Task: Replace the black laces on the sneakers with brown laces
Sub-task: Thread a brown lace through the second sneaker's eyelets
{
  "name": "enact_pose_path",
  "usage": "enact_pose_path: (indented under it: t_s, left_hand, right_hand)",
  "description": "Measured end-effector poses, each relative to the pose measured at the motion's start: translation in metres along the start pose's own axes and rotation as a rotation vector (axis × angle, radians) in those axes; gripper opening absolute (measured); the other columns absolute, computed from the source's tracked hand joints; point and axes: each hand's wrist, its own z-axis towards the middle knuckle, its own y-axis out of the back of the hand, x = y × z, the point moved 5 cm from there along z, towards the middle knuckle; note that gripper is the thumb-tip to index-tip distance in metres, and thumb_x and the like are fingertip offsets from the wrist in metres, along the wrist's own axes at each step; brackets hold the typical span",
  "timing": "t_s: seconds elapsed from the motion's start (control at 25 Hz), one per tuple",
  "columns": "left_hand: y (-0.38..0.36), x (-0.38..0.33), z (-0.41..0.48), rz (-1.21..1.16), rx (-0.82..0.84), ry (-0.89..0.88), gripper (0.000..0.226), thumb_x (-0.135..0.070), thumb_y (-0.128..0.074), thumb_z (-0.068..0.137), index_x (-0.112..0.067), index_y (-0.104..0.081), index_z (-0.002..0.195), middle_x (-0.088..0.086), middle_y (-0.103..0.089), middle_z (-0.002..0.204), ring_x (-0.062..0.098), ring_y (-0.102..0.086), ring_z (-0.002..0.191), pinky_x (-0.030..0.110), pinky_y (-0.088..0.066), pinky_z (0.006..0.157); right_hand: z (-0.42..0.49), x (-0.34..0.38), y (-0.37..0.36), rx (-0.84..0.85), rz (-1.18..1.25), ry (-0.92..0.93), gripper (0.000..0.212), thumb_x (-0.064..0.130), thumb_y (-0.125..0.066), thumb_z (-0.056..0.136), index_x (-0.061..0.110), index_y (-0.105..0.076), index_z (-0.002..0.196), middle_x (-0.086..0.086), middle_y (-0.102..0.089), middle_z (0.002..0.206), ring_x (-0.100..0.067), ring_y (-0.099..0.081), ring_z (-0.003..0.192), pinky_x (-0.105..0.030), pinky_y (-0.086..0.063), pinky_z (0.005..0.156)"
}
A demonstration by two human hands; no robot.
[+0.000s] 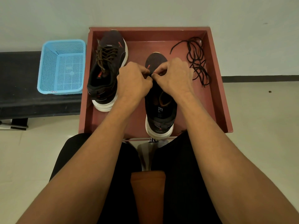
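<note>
Brown lace (163, 100) — soft woven cord, light and limp. It will not hold a shape or push through an eyelet unless I take it close to the tip.

Both hands are over the sneaker (160, 110) I am working on. The left hand (134, 80) and right hand (173, 76) have curled fingers, and their fingertips (146, 72) meet in a tight pinch on a small dark bit at the eyelet row. I take that bit for the lace end, but it is too small to confirm. Slack lace loops in the shoe mouth just wrist-side of the pinch.

The second sneaker (107, 70) sits to the left of the left knuckles and already carries brown lacing. The black laces (197, 60) lie in a loose heap right of the right knuckles, apart from both hands. All of this is inside the red tray (215, 94).

Handling judgement — grip the stiff tip, not the soft cord. Feed with short pulls, since the knit upper gives under pressure. The shoe is light, so it may slide unless one hand steadies it.
</note>
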Motion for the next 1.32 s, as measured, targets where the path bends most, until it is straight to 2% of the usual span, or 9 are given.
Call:
enact_pose_path:
  t_s: [0.12, 0.28, 0.48, 0.64, 0.8, 0.96, 1.08, 1.16, 1.32]
  left_hand:
    - [0.0, 0.001, 0.0, 0.001, -0.002, 0.006, 0.023, -0.021, -0.075, 0.088, -0.022, -0.082, 0.11, -0.002, -0.08, 0.104, 0.017, -0.074, 0.102, 0.038, -0.061, 0.094]
    - [0.0, 0.001, 0.0, 0.014, 0.001, 0.013, 0.023, -0.022, -0.075, 0.088, -0.023, -0.082, 0.111, -0.002, -0.079, 0.105, 0.018, -0.074, 0.103, 0.038, -0.061, 0.094]
    - [-0.002, 0.0, 0.001, 0.042, 0.027, 0.0, 0.027, -0.019, -0.073, 0.089, -0.026, -0.081, 0.114, -0.003, -0.079, 0.107, 0.017, -0.073, 0.102, 0.038, -0.061, 0.094]
    - [-0.002, 0.001, 0.002, 0.028, 0.045, 0.017, 0.026, -0.023, -0.073, 0.089, -0.027, -0.081, 0.114, -0.004, -0.079, 0.103, 0.018, -0.073, 0.101, 0.039, -0.061, 0.094]
    - [-0.004, 0.004, 0.004, -0.009, 0.072, 0.031, 0.018, -0.031, -0.067, 0.096, -0.026, -0.08, 0.109, -0.003, -0.078, 0.098, 0.019, -0.072, 0.097, 0.04, -0.06, 0.09]
    - [-0.005, 0.014, 0.01, -0.108, 0.044, 0.107, 0.01, -0.025, -0.069, 0.096, -0.027, -0.079, 0.095, -0.003, -0.076, 0.089, 0.022, -0.073, 0.091, 0.043, -0.061, 0.086]
    - [-0.007, 0.014, 0.01, -0.129, 0.048, 0.131, 0.008, -0.026, -0.074, 0.092, -0.028, -0.073, 0.085, -0.004, -0.074, 0.081, 0.022, -0.074, 0.083, 0.043, -0.063, 0.08]
    - [-0.011, 0.017, 0.009, -0.156, 0.07, 0.17, 0.012, -0.023, -0.07, 0.093, -0.027, -0.066, 0.082, 0.0, -0.073, 0.083, 0.025, -0.074, 0.078, 0.045, -0.064, 0.076]
    - [-0.009, 0.019, 0.009, -0.364, 0.06, 0.297, 0.012, -0.01, -0.049, 0.092, -0.01, -0.058, 0.099, 0.013, -0.071, 0.1, 0.024, -0.077, 0.072, 0.042, -0.066, 0.065]
  right_hand:
    - [0.001, -0.006, -0.007, 0.064, 0.084, -0.036, 0.003, 0.045, -0.082, 0.085, 0.042, -0.081, 0.085, 0.016, -0.077, 0.086, -0.012, -0.072, 0.098, -0.048, -0.052, 0.1]
    - [0.004, -0.01, -0.008, 0.095, 0.061, -0.081, 0.023, 0.048, -0.085, 0.082, 0.046, -0.068, 0.067, 0.018, -0.074, 0.084, -0.009, -0.068, 0.096, -0.043, -0.046, 0.099]
    - [0.002, -0.002, -0.006, 0.02, -0.024, -0.07, 0.017, 0.036, -0.082, 0.084, 0.04, -0.069, 0.074, 0.015, -0.068, 0.082, -0.01, -0.054, 0.086, -0.04, -0.026, 0.09]
    - [0.002, 0.001, -0.003, 0.006, -0.026, -0.023, 0.011, 0.032, -0.082, 0.084, 0.038, -0.074, 0.08, 0.016, -0.06, 0.071, -0.009, -0.049, 0.081, -0.037, -0.022, 0.087]
    - [0.001, 0.002, -0.003, -0.018, -0.043, 0.02, 0.02, 0.029, -0.08, 0.085, 0.038, -0.068, 0.073, 0.015, -0.061, 0.07, -0.008, -0.051, 0.079, -0.036, -0.02, 0.085]
    - [0.003, 0.003, -0.003, -0.029, -0.041, 0.011, 0.029, 0.03, -0.083, 0.083, 0.037, -0.06, 0.065, 0.019, -0.06, 0.068, -0.007, -0.053, 0.08, -0.036, -0.02, 0.087]
    - [0.001, 0.005, -0.004, 0.006, -0.034, 0.034, 0.021, 0.034, -0.084, 0.081, 0.037, -0.065, 0.076, 0.015, -0.069, 0.082, -0.012, -0.064, 0.097, -0.037, -0.022, 0.088]
    - [0.0, 0.005, -0.002, -0.021, -0.07, 0.061, 0.021, 0.038, -0.087, 0.079, 0.04, -0.068, 0.089, 0.013, -0.071, 0.096, -0.016, -0.059, 0.114, -0.04, -0.026, 0.089]
    - [0.001, -0.012, 0.005, -0.038, -0.084, 0.006, 0.051, 0.047, -0.089, 0.077, 0.034, -0.063, 0.119, 0.002, -0.054, 0.131, -0.025, -0.042, 0.131, -0.04, -0.037, 0.102]
